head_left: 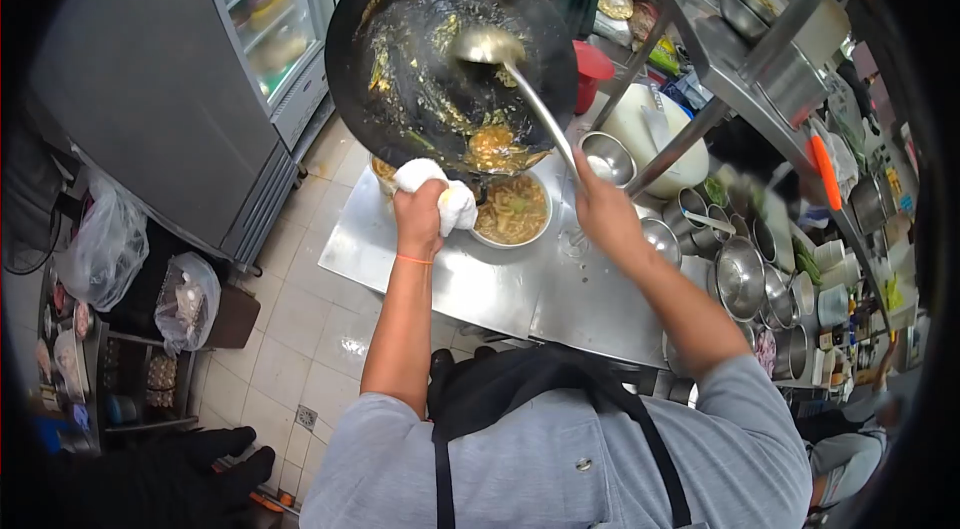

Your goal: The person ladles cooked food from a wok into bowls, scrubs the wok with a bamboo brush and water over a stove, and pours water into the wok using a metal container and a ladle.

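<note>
1. The left hand (pixel 422 214) is closed around a bunched white cloth (pixel 460 204) at the near edge of the wok (pixel 400 104). For good control, the cloth should stay thick between palm and metal, with the wrist firm.

2. The right hand (pixel 605 209) is wrapped around the ladle (pixel 541 113) by its handle, with the cup inside the wok. A relaxed arm would help here; scraping with short strokes toward the near rim should gather the bits stuck to the far wall.

3. The wok is tilted toward the person, its near rim above the white bowl (pixel 510 247) on the steel table (pixel 470 294). Lining up the lowest part of the rim with the middle of the bowl should limit drips.

4. Brown food (pixel 493 142) sits low in the wok, and the bowl already holds plenty, so a slow, shallow tilt seems wise against overflow or splashing.

5. Writing: the fridge (pixel 245 14) at the far left has small labels on its frame, too blurred to read. I can make out no brand on the wok, ladle or bowl.
</note>
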Motion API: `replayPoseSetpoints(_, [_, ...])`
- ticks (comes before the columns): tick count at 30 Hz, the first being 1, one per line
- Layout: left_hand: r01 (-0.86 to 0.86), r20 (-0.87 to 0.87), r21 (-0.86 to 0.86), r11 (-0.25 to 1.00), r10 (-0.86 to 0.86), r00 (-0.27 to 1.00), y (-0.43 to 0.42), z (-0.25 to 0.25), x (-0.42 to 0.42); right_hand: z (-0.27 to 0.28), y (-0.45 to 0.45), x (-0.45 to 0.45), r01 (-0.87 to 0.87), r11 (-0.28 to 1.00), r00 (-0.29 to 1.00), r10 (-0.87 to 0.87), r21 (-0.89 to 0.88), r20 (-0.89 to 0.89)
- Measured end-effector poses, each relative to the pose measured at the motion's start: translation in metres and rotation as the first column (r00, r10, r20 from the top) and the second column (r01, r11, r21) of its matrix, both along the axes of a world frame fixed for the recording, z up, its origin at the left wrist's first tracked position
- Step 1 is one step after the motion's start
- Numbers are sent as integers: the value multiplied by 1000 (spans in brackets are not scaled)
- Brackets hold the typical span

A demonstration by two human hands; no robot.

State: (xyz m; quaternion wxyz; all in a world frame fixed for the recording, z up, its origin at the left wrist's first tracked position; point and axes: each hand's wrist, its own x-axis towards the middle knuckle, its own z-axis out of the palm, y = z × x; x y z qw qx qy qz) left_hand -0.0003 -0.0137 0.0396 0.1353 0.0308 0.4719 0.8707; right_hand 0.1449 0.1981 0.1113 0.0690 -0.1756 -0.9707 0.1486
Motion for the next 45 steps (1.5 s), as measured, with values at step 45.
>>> replayPoseSetpoints(45, [-211, 457, -52, 976, 211, 864, -196, 63, 224, 20, 17, 90, -733, 674, 676, 708, -89, -205])
